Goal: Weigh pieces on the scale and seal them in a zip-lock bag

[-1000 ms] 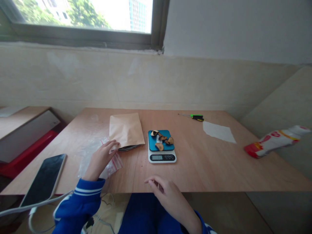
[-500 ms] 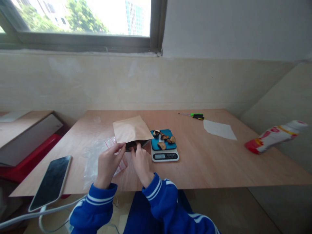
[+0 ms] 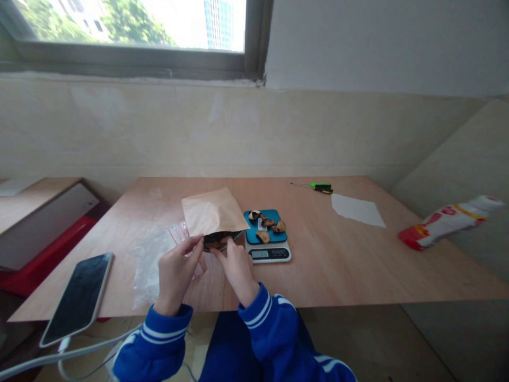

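Holding kraft envelope [image 3: 212,212] mid-table, head view: left hand [image 3: 177,276] pinched on its lower edge, right hand [image 3: 236,268] with fingertips at the opening, contact unclear. Dark pieces [image 3: 217,242] sit in the mouth. Dried slices [image 3: 264,225] remain on blue digital scale [image 3: 267,253], not yet bagged; zip bag [image 3: 159,262] lies flat, lower left of the envelope.

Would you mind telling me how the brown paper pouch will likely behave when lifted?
The flat brown kraft paper pouch will probably feel light and floppy, since it looks thin and bends where the left hand and right hand part its mouth. The dark pieces inside could slip out if it tips.
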`<state>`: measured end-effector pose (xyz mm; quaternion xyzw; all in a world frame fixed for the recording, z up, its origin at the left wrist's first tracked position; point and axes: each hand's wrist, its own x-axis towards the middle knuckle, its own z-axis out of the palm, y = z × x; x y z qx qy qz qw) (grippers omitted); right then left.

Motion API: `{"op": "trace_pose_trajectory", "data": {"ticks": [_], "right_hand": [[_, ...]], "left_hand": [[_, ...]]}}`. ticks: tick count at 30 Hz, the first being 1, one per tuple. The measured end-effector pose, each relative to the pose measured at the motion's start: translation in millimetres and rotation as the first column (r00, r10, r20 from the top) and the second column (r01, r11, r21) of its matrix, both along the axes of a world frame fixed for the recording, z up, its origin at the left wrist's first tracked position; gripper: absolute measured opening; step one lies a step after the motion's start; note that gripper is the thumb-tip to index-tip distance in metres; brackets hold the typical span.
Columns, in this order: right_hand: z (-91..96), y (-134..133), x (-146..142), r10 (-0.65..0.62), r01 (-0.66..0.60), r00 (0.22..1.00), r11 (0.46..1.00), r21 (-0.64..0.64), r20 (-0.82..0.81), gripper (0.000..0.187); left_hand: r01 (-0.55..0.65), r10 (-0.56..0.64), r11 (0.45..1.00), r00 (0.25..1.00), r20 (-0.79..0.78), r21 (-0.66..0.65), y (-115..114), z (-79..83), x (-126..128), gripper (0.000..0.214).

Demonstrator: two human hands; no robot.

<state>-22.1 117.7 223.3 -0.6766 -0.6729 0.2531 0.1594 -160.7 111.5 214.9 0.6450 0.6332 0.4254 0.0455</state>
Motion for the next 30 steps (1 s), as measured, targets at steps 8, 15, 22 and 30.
{"op": "trace_pose_trajectory", "data": {"ticks": [8, 15, 22, 30], "right_hand": [[-8.0, 5.3, 3.9, 0.097, -0.095, 0.994, 0.995, 0.03, -0.045, 0.034], [3.4, -9.4, 22.2, 0.099, -0.087, 0.977, 0.993, 0.074, -0.188, 0.039], [-13.7, -21.1, 109.9, -0.077, 0.11, 0.932, 0.991, 0.076, -0.353, 0.045], [-39.2, 2.8, 154.2, -0.326, 0.352, 0.931, 0.92, 0.172, -0.163, 0.048]], "left_hand": [[0.017, -0.017, 1.0, 1.0, -0.003, -0.008, -6.5, -7.4, -0.1, 0.023], [-0.011, 0.011, 1.0, 1.0, 0.005, -0.028, -9.8, -8.7, -2.7, 0.022], [-0.004, 0.004, 0.999, 1.0, 0.005, -0.034, -8.3, -9.1, -4.4, 0.021], [0.014, -0.015, 1.0, 0.999, -0.036, -0.02, -8.6, -7.1, -3.2, 0.021]]}}
